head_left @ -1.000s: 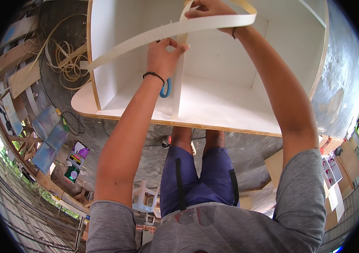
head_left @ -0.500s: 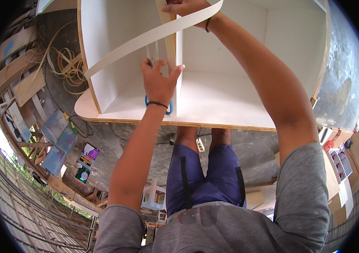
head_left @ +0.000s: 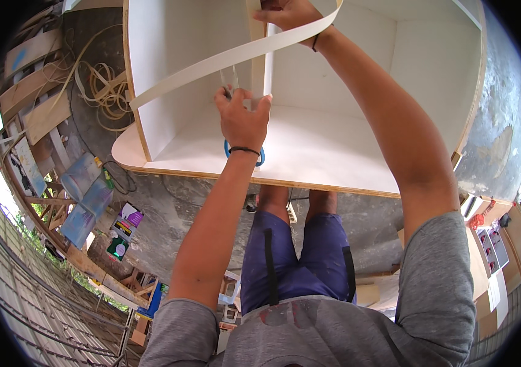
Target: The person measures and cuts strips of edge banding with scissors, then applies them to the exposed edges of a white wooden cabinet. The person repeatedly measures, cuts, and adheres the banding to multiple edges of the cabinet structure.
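Observation:
My left hand (head_left: 243, 121) is in front of the upright divider (head_left: 259, 73) of a white cabinet. It holds a pair of scissors (head_left: 262, 156), whose blue handles show by the wrist and whose blades point away beyond the fingers. Its thumb and a fingertip are close to the divider's front edge. Farther up that edge, my right hand (head_left: 291, 13) is closed, with something dark between its fingers, partly cut off by the picture's top. A long cream edging strip (head_left: 236, 56) arcs in front of the cabinet and passes over the right wrist; its upper end leaves the picture.
The white cabinet bottom (head_left: 327, 137) has a bare wooden edge in front of my legs. Coiled cream strip (head_left: 107, 92) and wood offcuts (head_left: 46, 116) lie on the left. Two blue-grey containers (head_left: 86, 202) and a purple-and-black package (head_left: 127, 220) are lower left.
The view has shifted slightly, so the cabinet and both hands appear a little farther right. Both hands keep nearly the same places along the divider, and the scissors stay in the left.

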